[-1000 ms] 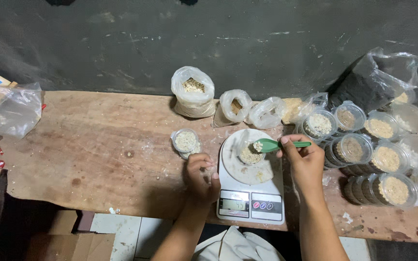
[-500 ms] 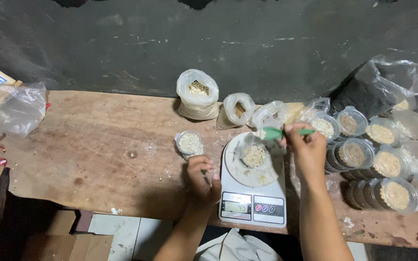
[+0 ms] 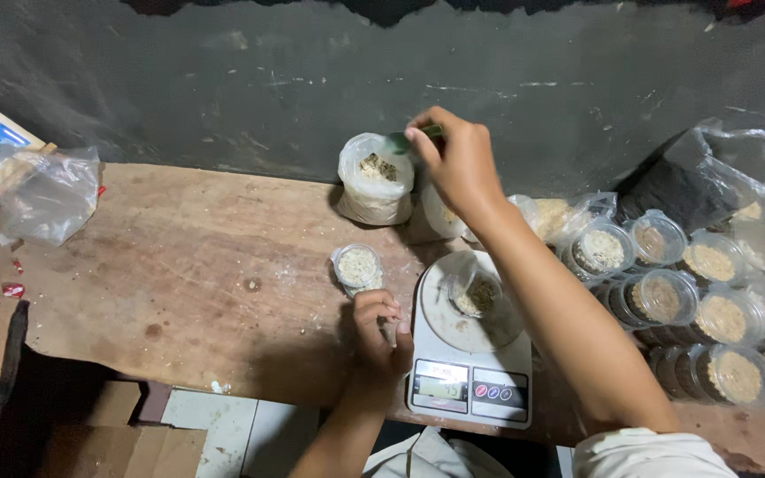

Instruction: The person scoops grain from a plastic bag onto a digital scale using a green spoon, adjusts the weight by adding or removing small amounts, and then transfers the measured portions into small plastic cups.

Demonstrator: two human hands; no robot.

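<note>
Dark wall is backing the worn wooden surface (image 3: 179,265), where a white kitchen scale (image 3: 471,354) is carrying a small plastic cup (image 3: 478,294). Right hand (image 3: 458,164) is gripping a green spoon (image 3: 405,140) over the grain bag (image 3: 375,180); left hand (image 3: 382,332) is resting curled beside the scale.

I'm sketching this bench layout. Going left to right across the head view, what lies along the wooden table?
Crumpled clear bag → small filled cup → left hand → white scale → cluster of filled clear cups.

green scoop (image 3: 400,142) mostly behind right hand (image 3: 458,164)
</note>
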